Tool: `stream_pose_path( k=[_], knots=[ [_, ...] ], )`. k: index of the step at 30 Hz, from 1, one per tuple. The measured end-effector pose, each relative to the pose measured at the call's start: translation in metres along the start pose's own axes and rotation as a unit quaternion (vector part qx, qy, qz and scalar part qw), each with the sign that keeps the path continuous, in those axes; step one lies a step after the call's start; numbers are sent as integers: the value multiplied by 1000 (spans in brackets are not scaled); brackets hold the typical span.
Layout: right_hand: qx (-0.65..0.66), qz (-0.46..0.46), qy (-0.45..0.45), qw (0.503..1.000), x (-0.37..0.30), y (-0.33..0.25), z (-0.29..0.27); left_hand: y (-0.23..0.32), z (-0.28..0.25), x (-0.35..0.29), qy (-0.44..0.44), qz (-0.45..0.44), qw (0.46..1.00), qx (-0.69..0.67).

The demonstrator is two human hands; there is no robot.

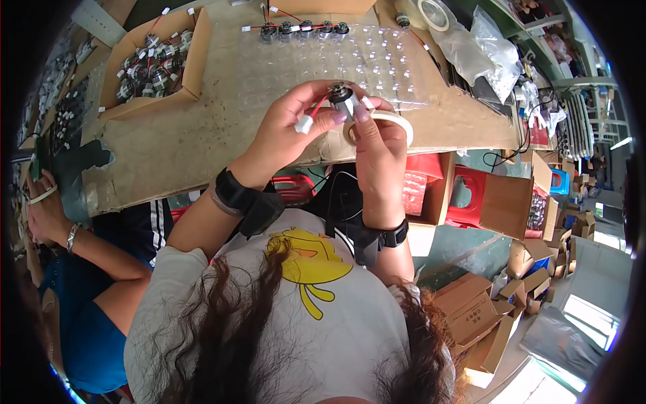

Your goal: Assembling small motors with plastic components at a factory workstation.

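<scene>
A small silver-and-black motor (345, 102) with red wire is held between both my hands above the table's front edge. My left hand (296, 118) grips it from the left, fingers curled behind it and thumb in front. From the right, my right hand (378, 145) presses its thumb against the motor's body. A white connector (303, 124) on the motor's wire hangs beside my left thumb. Behind my right hand is a cream tape roll (404, 125); whether it rests on the fingers or the table I cannot tell. Beyond my hands lies a clear plastic tray (377, 60) with several motors (306, 28) along its far row.
An open cardboard box (195, 67) of similar motors stands at the far left. Plastic bags (494, 50) and a clear tape roll (433, 13) lie at the far right. A co-worker's hand (48, 214) is at the left. Cartons (471, 310) and red stools (465, 195) stand at right.
</scene>
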State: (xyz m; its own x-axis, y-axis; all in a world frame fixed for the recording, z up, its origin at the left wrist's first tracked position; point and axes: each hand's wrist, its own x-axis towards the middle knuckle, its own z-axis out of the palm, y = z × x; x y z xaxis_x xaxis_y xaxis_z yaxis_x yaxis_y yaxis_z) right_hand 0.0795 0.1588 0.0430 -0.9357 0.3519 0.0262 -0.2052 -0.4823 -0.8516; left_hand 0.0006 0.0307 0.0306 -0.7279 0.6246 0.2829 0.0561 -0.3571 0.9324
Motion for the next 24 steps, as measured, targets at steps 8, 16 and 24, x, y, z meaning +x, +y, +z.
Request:
stream_pose_path(
  k=[8,16,24],
  knots=[
    [-277,-150,-59,947,8,-6,-14,6,-16,1,88,-158,967,-177],
    [-327,-134,-121,928,21,-9,-19,8,-14,-1,16,-203,972,-119],
    [-339,-107,-132,925,21,-18,-14,20,-12,-3,21,-185,982,-35]
  ],
)
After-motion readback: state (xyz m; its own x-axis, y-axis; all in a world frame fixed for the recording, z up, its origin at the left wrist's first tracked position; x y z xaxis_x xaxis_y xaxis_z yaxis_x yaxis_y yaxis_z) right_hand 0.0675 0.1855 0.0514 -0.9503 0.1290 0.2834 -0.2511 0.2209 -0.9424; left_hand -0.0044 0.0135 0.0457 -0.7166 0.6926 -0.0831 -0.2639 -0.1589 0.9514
